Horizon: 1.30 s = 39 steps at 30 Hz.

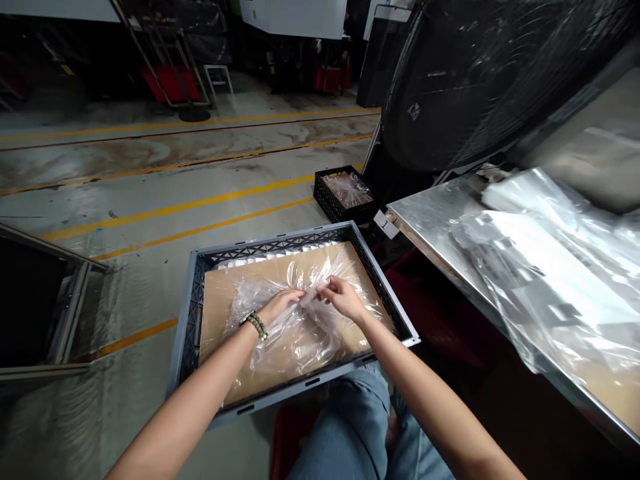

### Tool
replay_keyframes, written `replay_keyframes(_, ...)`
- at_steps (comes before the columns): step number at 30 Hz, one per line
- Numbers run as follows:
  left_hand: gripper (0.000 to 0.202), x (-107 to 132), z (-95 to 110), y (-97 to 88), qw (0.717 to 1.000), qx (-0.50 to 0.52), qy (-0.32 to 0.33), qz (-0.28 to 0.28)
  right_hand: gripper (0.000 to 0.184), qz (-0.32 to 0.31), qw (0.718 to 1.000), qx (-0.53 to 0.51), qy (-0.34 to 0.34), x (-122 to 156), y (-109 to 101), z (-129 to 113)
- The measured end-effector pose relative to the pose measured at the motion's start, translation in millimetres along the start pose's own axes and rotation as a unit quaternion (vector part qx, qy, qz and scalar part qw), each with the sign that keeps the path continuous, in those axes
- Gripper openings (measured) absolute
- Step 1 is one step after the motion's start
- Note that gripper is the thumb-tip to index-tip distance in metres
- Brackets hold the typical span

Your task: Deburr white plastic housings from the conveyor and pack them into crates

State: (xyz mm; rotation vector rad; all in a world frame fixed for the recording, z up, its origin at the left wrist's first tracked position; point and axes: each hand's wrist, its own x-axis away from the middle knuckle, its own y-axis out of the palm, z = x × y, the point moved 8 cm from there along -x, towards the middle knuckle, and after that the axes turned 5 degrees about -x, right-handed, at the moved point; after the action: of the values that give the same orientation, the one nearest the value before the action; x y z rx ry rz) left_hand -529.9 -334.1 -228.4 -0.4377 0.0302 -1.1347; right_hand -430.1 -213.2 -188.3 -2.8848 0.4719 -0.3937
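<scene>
A clear plastic bag point(305, 347) is bunched over a flat cardboard sheet point(220, 300) inside a grey plastic crate point(293, 235). At the middle of the crate my left hand point(281, 304), with a bead bracelet at its wrist, is closed on the gathered plastic. Just to the right, my right hand point(341, 297) pinches the same gathered film, its fingertips close to those of the left. Under the far edge of the cardboard, a row of whitish shapes shows, too little to name.
Plastic film and bags point(550, 267) lie on a metal table point(435, 207) at right. A black crate point(345, 195) with a bagged load stands on the floor beyond. A large fan point(460, 87) rises behind the table; a dark framed cart point(45, 300) is at left.
</scene>
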Motion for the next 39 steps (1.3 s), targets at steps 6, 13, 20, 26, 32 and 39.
replay_keyframes(6,0.034,-5,-13,0.7,0.998,0.045,-0.033,-0.022,0.018,-0.004,0.998,-0.039,-0.052,-20,-4,-19)
replay_keyframes(13,0.032,-15,-22,7.0,0.998,0.031,-0.047,0.003,0.006,0.006,0.988,0.092,-0.122,-1,3,-26)
replay_keyframes(20,0.025,-15,-13,18.6,0.997,-0.055,-0.045,0.03,0.005,0.003,0.964,0.19,-0.187,-3,5,-63)
replay_keyframes(26,0.042,-12,-10,8.4,0.998,-0.033,-0.05,0.019,0.014,0.007,0.969,0.223,-0.103,-21,-12,-33)
replay_keyframes(32,0.064,-11,-5,1.4,0.997,0.044,-0.047,-0.032,0.026,-0.011,0.965,0.257,-0.048,-13,-14,-18)
replay_keyframes(39,0.06,-9,3,0.9,0.995,0.084,-0.042,-0.02,0.018,0.001,0.943,0.331,-0.038,12,-8,-32)
